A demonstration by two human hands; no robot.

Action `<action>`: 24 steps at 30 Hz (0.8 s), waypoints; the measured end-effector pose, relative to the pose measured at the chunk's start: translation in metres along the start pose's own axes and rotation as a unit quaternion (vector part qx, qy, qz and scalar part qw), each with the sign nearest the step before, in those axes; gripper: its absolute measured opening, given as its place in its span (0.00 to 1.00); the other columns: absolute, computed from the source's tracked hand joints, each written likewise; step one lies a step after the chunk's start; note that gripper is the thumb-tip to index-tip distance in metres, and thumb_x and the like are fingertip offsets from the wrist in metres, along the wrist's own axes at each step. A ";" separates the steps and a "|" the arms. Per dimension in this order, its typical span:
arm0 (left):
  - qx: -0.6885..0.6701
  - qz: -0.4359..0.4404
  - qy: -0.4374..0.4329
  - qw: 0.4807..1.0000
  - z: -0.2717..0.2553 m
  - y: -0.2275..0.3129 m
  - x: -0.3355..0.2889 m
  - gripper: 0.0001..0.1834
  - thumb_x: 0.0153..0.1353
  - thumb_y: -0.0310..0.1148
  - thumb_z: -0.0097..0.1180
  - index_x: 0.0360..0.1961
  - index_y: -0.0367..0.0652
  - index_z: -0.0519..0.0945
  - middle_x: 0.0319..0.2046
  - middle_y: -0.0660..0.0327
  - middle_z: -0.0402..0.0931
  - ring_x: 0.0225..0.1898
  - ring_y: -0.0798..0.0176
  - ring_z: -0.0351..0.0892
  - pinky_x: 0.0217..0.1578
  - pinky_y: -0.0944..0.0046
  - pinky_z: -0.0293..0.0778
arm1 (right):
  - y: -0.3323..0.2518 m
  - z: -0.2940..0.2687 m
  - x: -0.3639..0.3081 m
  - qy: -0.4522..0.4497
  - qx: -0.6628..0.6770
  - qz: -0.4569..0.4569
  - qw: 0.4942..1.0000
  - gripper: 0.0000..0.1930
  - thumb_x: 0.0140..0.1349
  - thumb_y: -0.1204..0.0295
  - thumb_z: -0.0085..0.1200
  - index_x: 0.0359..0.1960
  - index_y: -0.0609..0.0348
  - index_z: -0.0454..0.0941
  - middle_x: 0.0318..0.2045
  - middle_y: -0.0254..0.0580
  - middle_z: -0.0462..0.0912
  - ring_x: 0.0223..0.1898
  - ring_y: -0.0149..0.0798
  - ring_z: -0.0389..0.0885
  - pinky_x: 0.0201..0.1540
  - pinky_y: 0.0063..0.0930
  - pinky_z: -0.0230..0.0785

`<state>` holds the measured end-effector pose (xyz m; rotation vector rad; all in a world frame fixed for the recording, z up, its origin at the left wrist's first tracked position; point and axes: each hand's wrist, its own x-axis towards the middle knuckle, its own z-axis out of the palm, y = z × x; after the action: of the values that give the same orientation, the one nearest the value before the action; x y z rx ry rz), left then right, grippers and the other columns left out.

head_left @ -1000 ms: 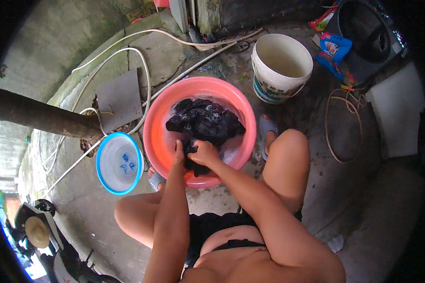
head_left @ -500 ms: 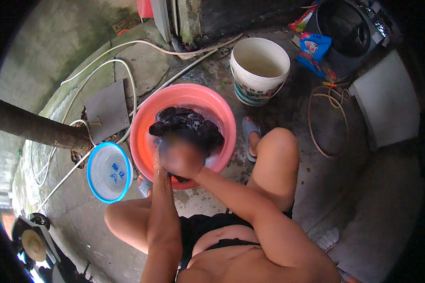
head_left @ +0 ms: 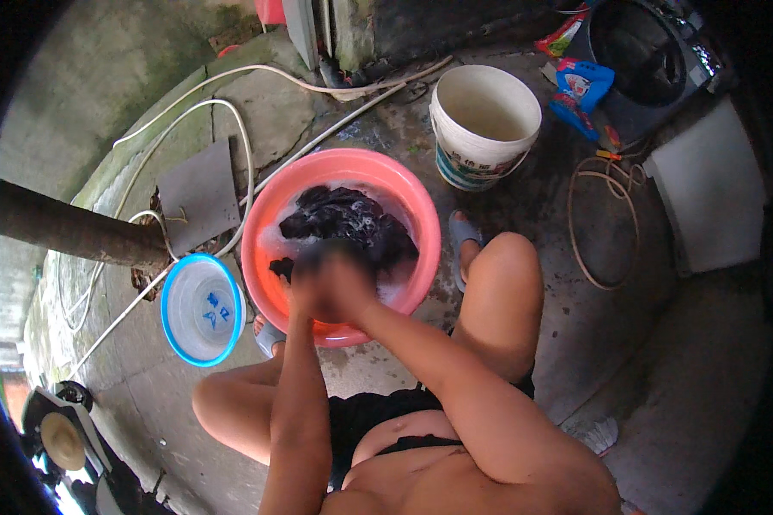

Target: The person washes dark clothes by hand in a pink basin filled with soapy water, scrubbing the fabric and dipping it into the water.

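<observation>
Over the pink basin (head_left: pixel 343 157), blur mostly hides the right hand (head_left: pixel 349 289).

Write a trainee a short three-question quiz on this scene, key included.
1. What colour is the basin holding the dark cloth?
2. True or false: the left hand and right hand are far apart, on opposite sides of the basin.
3. Which stands just left of the basin?
A) white bucket
B) blue-rimmed tub
C) blue packet

Key: 1. Pink. 2. False; they are close together at its near side. 3. B.
</observation>
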<state>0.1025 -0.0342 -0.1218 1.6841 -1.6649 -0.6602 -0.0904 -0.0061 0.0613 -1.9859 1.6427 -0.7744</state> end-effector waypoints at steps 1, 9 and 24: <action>0.188 0.090 -0.053 0.977 0.033 -0.013 -0.017 0.34 0.76 0.48 0.45 0.76 0.41 0.57 0.74 0.53 0.56 0.73 0.53 0.59 0.73 0.52 0.55 | 0.013 -0.002 -0.008 -0.027 0.051 0.064 0.996 0.17 0.64 0.62 0.52 0.49 0.59 0.78 0.45 0.51 0.81 0.47 0.49 0.82 0.52 0.44 0.75; -0.351 -0.322 -0.165 0.864 0.045 0.101 -0.019 0.33 0.78 0.45 0.39 0.77 0.42 0.52 0.75 0.53 0.54 0.77 0.55 0.51 0.75 0.56 0.50 | 0.070 0.001 -0.014 0.007 -0.108 -0.012 0.994 0.16 0.66 0.61 0.51 0.50 0.55 0.79 0.47 0.51 0.81 0.49 0.49 0.81 0.51 0.44 0.75; -0.552 -0.346 -0.100 0.752 -0.071 0.160 -0.011 0.32 0.77 0.45 0.41 0.75 0.41 0.57 0.71 0.53 0.59 0.73 0.55 0.57 0.72 0.56 0.55 | -0.092 -0.085 -0.015 0.033 0.199 -0.143 0.969 0.07 0.53 0.69 0.65 0.30 0.54 0.80 0.39 0.46 0.79 0.42 0.51 0.78 0.46 0.47 0.71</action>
<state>0.0510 -0.0094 0.0438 1.2226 -0.3700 -1.7824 -0.0822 0.0270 0.1832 -1.9333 1.1295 -1.1840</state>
